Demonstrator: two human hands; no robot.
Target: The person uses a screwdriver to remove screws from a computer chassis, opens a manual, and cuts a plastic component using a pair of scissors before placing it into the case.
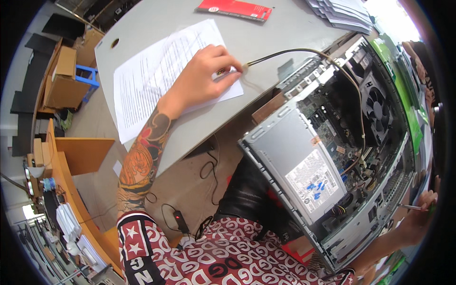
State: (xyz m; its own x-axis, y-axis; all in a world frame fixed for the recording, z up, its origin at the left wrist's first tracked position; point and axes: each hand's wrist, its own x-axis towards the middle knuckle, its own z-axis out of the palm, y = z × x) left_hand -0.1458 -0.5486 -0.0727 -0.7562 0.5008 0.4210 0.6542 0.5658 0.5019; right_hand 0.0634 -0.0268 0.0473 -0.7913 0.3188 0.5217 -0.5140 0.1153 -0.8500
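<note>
My left hand (pixel 206 76) is over printed sheets (pixel 142 99) on the grey table (pixel 270 33), fingers curled round the pale end (pixel 244 67) of a dark cable (pixel 294 50) that arches into an open computer case (pixel 337 156). The case lies tilted at the table's near right, showing a silver power supply (pixel 294 156), a circuit board (pixel 323 123) and a black fan (pixel 375 109). At the right edge, my right hand (pixel 417 223) grips a screwdriver (pixel 409 207), its metal shaft pointing at the case's near side panel.
A red flat package (pixel 232 10) and a paper pile (pixel 339 14) are on the table. Cardboard boxes (pixel 61 76) and a blue stool (pixel 88 78) stand at left, near a wooden desk (pixel 66 175). A power strip (pixel 180 221) and cables lie on the floor.
</note>
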